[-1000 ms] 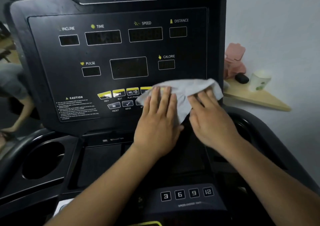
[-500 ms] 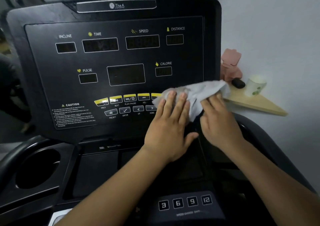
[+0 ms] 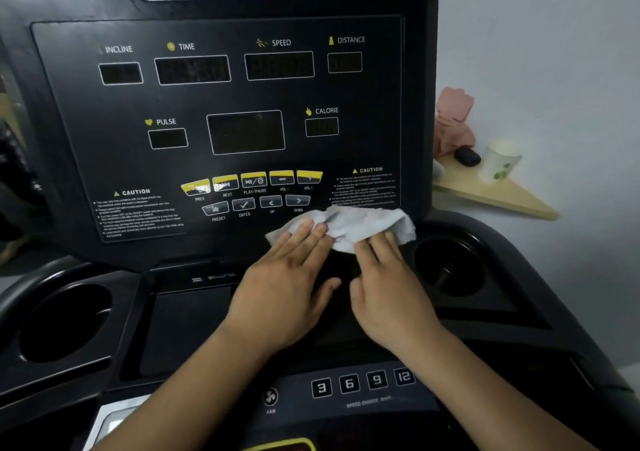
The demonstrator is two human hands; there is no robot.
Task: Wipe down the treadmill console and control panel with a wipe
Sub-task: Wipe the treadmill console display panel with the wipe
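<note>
console [image 3: 69,132]: glossy black plastic | wipe [image 3: 360,224]: crumpled white cloth | shelf [image 3: 491,192]: pale wood

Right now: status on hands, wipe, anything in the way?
Left hand and right hand flat, fingers pressing the wipe. Wipe at panel's lower right corner, below right caution label. Nothing in the way.

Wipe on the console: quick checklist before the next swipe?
1. Both hands on wipe: ok, left hand and right hand press it flat.
2. Wipe on panel: ok, at lower right edge under the right caution label.
3. Button rows uncovered: ok.
4. Displays dark: ok.
5. Right cup holder clear of wipe: ok, close beside.
6. Wipe wet enough: cannot tell.
</note>
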